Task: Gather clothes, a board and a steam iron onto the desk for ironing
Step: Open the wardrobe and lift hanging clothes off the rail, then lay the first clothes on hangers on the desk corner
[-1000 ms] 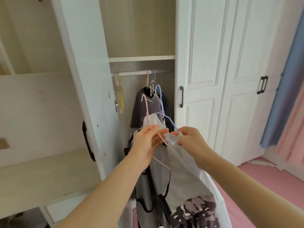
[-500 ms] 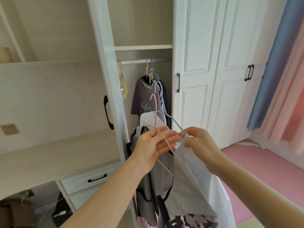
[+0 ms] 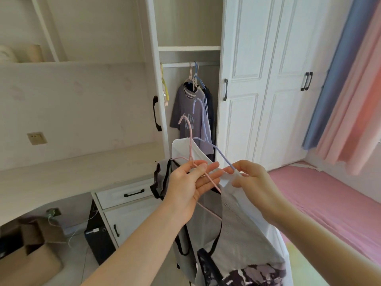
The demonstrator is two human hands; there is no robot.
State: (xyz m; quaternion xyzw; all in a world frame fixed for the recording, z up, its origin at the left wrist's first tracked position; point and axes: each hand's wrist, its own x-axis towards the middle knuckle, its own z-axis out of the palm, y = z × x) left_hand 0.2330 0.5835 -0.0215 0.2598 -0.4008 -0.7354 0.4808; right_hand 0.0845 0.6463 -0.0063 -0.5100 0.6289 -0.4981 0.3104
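In front of the open wardrobe, my left hand [image 3: 190, 182] grips a pink hanger [image 3: 190, 141] that carries a grey garment with black trim [image 3: 233, 228]. My right hand [image 3: 250, 182] pinches the shoulder of a white garment [image 3: 276, 240] hung on a lilac hanger [image 3: 203, 124]. Both garments hang down between my forearms. A grey T-shirt [image 3: 189, 112] and a dark garment stay on the wardrobe rail. The pale wooden desk [image 3: 68, 172] runs along the wall at the left. No board or steam iron is in view.
The open wardrobe door [image 3: 156, 96] stands edge-on between desk and hanging space. Desk drawers [image 3: 127, 195] sit below. A cardboard box [image 3: 31, 252] and a black computer case [image 3: 99, 242] stand under the desk. A pink bed [image 3: 329, 199] and curtains [image 3: 350, 79] are at the right.
My view has pulled back from the wardrobe and swung left, so the desk, drawers and floor now show. Both hands keep their hold on the hangers and garments, slightly lower in view.
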